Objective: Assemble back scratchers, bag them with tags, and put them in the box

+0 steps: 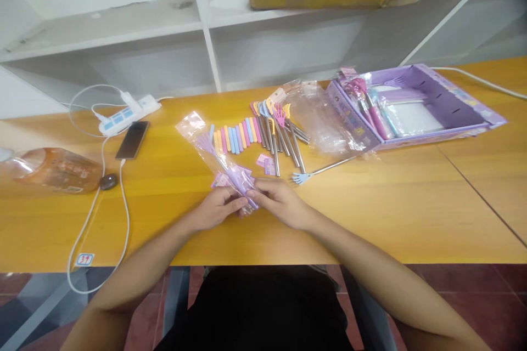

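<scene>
Wooden table (370, 219), orange-yellow, dark seam (481, 194) toward right end. Left side: orange-labelled bottle (61, 170), power strip (132, 115), phone (132, 140) just beside it, small black object (108, 181), white cable (127, 203) looping past front edge. Number label "39" (84, 259) at front edge. Middle: row of pastel handles (236, 136), heap of metal-stemmed scratchers (275, 148), small printed cards (269, 165). Light-blue scratcher (302, 177) nearer front. Right: clear plastic bags (325, 120) against open purple box (356, 116).

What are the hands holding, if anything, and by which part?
Both the left hand and right hand hold a bagged purple back scratcher by its handle end.
</scene>
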`<action>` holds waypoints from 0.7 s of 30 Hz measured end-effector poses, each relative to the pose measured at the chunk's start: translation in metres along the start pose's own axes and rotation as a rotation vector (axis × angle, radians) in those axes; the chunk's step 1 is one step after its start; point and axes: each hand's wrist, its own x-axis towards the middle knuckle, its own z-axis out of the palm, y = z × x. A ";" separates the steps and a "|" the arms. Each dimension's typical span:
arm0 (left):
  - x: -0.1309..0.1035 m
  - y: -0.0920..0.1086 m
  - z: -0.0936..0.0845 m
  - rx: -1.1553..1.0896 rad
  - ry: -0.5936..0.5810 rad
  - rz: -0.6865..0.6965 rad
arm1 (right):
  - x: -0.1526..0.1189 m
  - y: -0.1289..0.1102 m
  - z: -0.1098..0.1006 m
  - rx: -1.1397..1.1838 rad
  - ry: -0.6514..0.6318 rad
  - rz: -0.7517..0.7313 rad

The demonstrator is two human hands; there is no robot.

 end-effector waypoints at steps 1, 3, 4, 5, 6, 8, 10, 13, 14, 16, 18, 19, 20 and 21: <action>0.000 0.000 -0.001 0.011 -0.008 0.009 | 0.000 -0.001 0.000 0.033 -0.011 0.013; 0.000 0.002 -0.002 0.017 -0.018 0.032 | -0.001 -0.002 0.000 0.089 -0.033 0.050; 0.000 0.002 -0.002 0.011 -0.020 0.043 | -0.002 -0.002 0.000 0.115 -0.041 0.073; 0.000 0.003 -0.002 0.002 -0.022 0.052 | -0.003 -0.001 0.000 0.139 -0.046 0.096; 0.000 0.003 -0.002 -0.008 -0.023 0.061 | -0.003 -0.001 0.001 0.162 -0.046 0.119; -0.001 0.004 -0.002 -0.037 -0.028 0.077 | -0.004 0.001 0.002 0.211 -0.052 0.156; -0.001 0.005 -0.002 -0.076 -0.036 0.086 | -0.005 0.002 0.003 0.270 -0.066 0.189; -0.002 0.007 -0.001 -0.118 -0.045 0.076 | -0.005 0.003 0.004 0.372 -0.086 0.231; -0.003 0.007 -0.001 -0.122 -0.047 0.069 | -0.005 0.004 0.004 0.392 -0.080 0.242; -0.003 0.008 -0.001 -0.114 -0.049 0.061 | -0.004 0.007 0.003 0.398 -0.055 0.243; -0.003 0.007 -0.001 -0.099 -0.044 0.072 | -0.004 0.010 0.002 0.373 -0.032 0.222; -0.002 0.007 -0.001 -0.092 -0.036 0.081 | -0.004 0.012 0.002 0.361 -0.028 0.208; -0.002 0.005 -0.002 -0.084 -0.024 0.093 | -0.004 0.013 0.002 0.353 -0.029 0.196; -0.001 0.004 -0.002 -0.072 -0.008 0.105 | -0.004 0.015 0.001 0.347 -0.033 0.187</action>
